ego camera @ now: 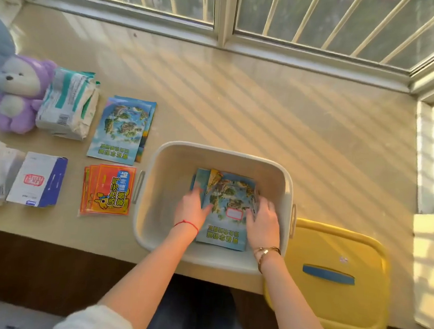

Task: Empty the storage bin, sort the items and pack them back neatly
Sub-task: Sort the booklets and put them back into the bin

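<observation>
Sunny window ledge (pixel 268 103) setup: the white storage bin (pixel 286 186) sits at the front edge, yellow lid (pixel 339 253) just right of it. Both hands are inside, left hand (pixel 192 208) and right hand (pixel 262 222) with fingers spread loosely, pressing the sides of a blue booklet stack (pixel 226 204) on the bin floor. More booklets (pixel 122 127), orange packets (pixel 110 191) and a purple plush (pixel 17 94) lie left.

Red string (pixel 186 224) on left wrist; gold bracelet (pixel 266 253) on right wrist; dark trousers (pixel 192 317).

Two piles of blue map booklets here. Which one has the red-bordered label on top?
The pile inside the bin, between both hands: its top booklet carries the label. The pile on the table shows none.
</observation>
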Tool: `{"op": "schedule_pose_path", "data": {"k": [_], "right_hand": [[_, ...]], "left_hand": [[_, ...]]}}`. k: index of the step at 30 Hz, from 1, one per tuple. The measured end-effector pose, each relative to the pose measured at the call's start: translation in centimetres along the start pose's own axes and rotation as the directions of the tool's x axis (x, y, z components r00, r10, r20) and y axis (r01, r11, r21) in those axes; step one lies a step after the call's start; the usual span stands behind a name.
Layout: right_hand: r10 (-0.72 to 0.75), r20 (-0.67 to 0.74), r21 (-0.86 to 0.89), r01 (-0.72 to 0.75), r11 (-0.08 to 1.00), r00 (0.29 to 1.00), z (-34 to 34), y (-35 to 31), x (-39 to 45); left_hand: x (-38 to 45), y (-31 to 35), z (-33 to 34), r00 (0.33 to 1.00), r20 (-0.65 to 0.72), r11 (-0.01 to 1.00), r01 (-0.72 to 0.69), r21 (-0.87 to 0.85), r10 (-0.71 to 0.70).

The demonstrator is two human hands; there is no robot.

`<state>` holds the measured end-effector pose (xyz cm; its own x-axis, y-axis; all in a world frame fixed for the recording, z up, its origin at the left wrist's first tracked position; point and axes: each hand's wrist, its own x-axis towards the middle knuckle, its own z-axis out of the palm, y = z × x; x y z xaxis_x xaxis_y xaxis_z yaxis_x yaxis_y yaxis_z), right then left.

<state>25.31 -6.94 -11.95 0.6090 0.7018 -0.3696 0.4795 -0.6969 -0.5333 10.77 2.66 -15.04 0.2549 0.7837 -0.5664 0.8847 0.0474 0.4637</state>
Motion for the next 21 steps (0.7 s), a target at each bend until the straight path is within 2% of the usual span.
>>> {"op": "schedule_pose_path", "data": {"k": [3,10,13,16,21], "right_hand": [[0.051,0.033,0.039,-0.053,0.998,0.998,1.4,0.9,1.1],[0.104,0.06,-0.013,-0.104,0.995,0.993,2.9,2.0,2.4],[0.126,0.072,-0.046,-0.123,0.991,0.989,3.4,2.1,2.7],[0.131,0.087,-0.113,-0.121,0.986,0.988,4.0,2.2,3.0],[0.123,0.078,-0.276,-0.097,0.956,0.989,5.2,2.2,3.4]], "left_hand": [[1.2,-0.1,1.6,0.999,-0.02,0.998,0.049,-0.041,-0.05],[2.3,-0.1,2.7,0.994,-0.055,0.982,0.086,-0.168,-0.097],[2.2,-0.9,1.8,0.987,-0.128,0.982,0.076,-0.173,-0.099],[1.3,-1.9,0.0,0.971,-0.205,0.971,0.073,-0.226,-0.121],[0.0,-2.6,-2.3,0.972,-0.185,0.951,0.086,-0.297,-0.145]]}}
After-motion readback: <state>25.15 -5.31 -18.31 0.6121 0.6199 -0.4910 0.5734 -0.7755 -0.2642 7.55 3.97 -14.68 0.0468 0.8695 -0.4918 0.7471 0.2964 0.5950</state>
